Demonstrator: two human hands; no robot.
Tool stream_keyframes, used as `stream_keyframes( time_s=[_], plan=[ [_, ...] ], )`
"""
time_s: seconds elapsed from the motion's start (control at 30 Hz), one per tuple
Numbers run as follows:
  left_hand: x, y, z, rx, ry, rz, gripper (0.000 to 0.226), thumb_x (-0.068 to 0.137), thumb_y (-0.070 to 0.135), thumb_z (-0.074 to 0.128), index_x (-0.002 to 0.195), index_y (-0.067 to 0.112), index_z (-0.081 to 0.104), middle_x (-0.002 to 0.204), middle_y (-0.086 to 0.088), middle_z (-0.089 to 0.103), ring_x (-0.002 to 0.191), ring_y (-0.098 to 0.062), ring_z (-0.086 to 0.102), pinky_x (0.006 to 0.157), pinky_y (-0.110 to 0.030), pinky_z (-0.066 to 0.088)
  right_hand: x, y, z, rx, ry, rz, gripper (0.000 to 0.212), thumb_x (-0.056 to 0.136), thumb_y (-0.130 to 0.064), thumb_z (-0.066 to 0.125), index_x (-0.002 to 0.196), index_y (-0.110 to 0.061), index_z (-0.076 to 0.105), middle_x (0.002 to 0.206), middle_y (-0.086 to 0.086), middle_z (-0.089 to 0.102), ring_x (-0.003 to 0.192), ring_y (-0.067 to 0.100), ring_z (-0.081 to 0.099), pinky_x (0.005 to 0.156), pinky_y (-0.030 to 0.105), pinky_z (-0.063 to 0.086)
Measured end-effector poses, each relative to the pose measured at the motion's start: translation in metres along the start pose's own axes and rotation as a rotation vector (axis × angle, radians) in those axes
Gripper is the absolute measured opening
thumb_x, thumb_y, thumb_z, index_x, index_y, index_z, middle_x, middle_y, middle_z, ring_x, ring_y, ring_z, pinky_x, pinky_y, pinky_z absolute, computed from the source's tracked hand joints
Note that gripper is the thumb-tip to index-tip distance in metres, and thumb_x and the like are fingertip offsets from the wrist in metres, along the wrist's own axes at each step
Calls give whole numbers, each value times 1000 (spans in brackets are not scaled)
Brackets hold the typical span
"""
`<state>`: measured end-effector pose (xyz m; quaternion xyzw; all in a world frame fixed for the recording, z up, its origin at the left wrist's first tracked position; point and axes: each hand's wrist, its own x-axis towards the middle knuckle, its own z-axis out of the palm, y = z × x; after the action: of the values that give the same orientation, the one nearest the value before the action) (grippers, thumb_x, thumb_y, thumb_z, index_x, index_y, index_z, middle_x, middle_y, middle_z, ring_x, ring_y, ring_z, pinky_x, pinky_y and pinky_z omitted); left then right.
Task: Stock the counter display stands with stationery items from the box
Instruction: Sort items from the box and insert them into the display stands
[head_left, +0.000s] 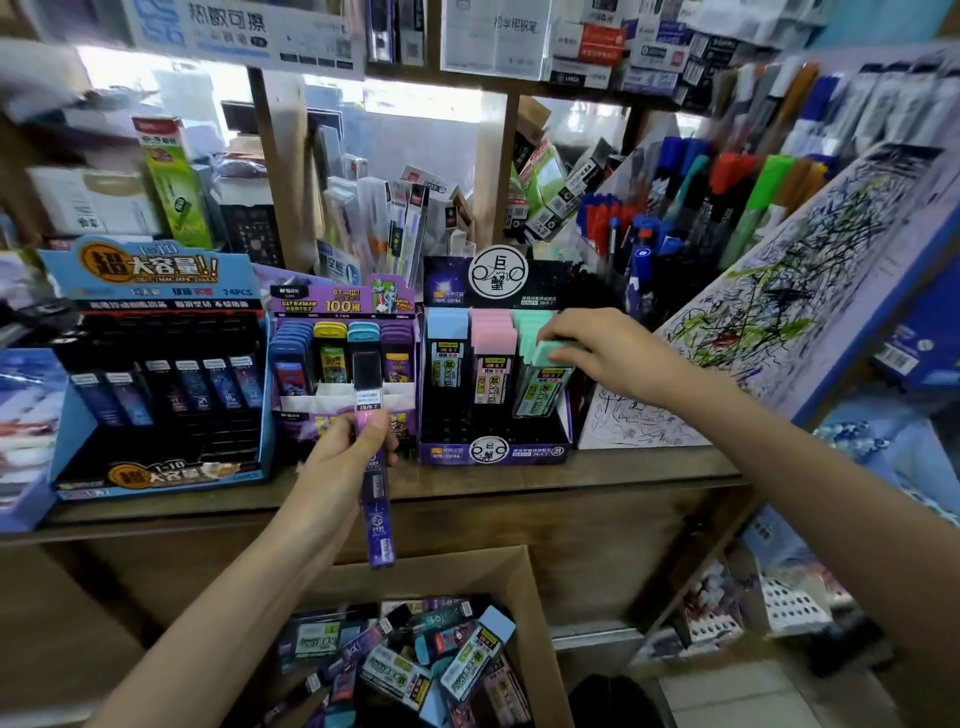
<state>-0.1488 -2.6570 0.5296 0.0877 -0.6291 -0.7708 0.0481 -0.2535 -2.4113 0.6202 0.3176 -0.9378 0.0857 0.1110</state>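
A: Left hand (349, 452)?
B: Grips purple lead case (376, 509), upright, over the box (457, 571) of mixed cases.
A: Right hand (597, 345)?
B: Pinches mint lead case (543, 387), right slot of purple display stand (452, 453), on desk (623, 475).

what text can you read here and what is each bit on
"大容量!!", "24PCS": blue stand header
"ULTRAMAN", "100根": middle purple stand
"巨蟹": round badge, right stand
"2B 0.7": pink case; mint case in right hand
"2B/0.7": purple case in left hand
"热敏可擦": overhead sign
Model codes, barcodes, items in box: too blurred
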Motion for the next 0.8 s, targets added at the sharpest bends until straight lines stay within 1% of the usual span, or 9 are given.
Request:
stream_keyframes(
  time_s=[0.07, 0.2, 0.33, 0.43, 0.5, 0.57, 0.7, 0.73, 0.8],
  plan=[
    [0, 0, -3, 9, 2, -1, 20, 95, 30, 47, 99, 13, 56, 78, 1, 56, 69, -11, 53, 63, -23, 42, 1, 0, -3, -5, -30, -27, 27, 94, -16, 54, 119, -8, 60, 118, 6, 62, 109, 23, 54, 93, 36, 42],
    [0, 0, -4, 20, 5, 4, 21, 94, 31, 49, 99, 13, 57, 78, 1, 56, 70, -10, 53, 64, -23, 42, 4, 4, -5, -16, -51, -6, 27, 93, -16, 55, 119, -9, 60, 118, 6, 62, 109, 24, 54, 93, 38, 42],
    [-3, 1, -1, 32, 4, 12, 20, 95, 31, 47, 97, 13, 55, 79, 0, 55, 71, -11, 53, 64, -23, 42, 8, 10, -4, -11, -67, 16, 27, 93, -16, 56, 118, -9, 60, 116, 6, 61, 107, 22, 54, 90, 33, 41],
    [-3, 0, 0, 23, -1, 15, 19, 95, 31, 48, 98, 14, 55, 79, 1, 55, 71, -10, 53, 65, -23, 41, 11, 13, 4, -5, -94, 54, 25, 92, -17, 57, 116, -10, 60, 113, 7, 63, 104, 24, 56, 90, 37, 45],
    [-3, -1, 1, 21, -8, 20, 17, 95, 30, 48, 97, 15, 55, 79, 1, 56, 71, -10, 53, 65, -23, 42, 11, 13, 14, 26, -56, 105, 26, 91, -18, 59, 117, -11, 57, 112, 6, 62, 103, 24, 57, 87, 36, 46],
    [-3, -2, 2, 20, -18, 31, 14, 95, 27, 47, 95, 14, 54, 78, 1, 55, 70, -10, 53, 66, -23, 41, 10, 11, 26, 30, 12, 125, 23, 91, -19, 60, 111, -11, 55, 109, 6, 62, 101, 24, 58, 84, 36, 48],
    [0, -6, 1, -1, -35, 38, 13, 95, 25, 48, 95, 13, 54, 77, 1, 56, 69, -10, 54, 71, -25, 42, 7, 8, 38, -131, 186, 29, 19, 87, -14, 64, 103, -5, 62, 106, 11, 56, 100, 27, 51, 78, 37, 44],
    [0, -7, 0, 0, -39, 37, 14, 94, 26, 49, 96, 14, 55, 77, 1, 57, 69, -10, 55, 72, -25, 43, 8, 6, 38, -170, 211, 19, 20, 85, -13, 65, 103, -3, 64, 107, 12, 53, 100, 28, 49, 78, 37, 42],
    [1, -8, 0, 2, -54, 40, 16, 93, 29, 51, 97, 14, 55, 77, 2, 58, 69, -8, 56, 72, -26, 44, 8, 1, 37, -261, 209, 38, 24, 87, -14, 62, 109, -4, 62, 112, 13, 50, 103, 29, 46, 82, 36, 37]
  ],
)
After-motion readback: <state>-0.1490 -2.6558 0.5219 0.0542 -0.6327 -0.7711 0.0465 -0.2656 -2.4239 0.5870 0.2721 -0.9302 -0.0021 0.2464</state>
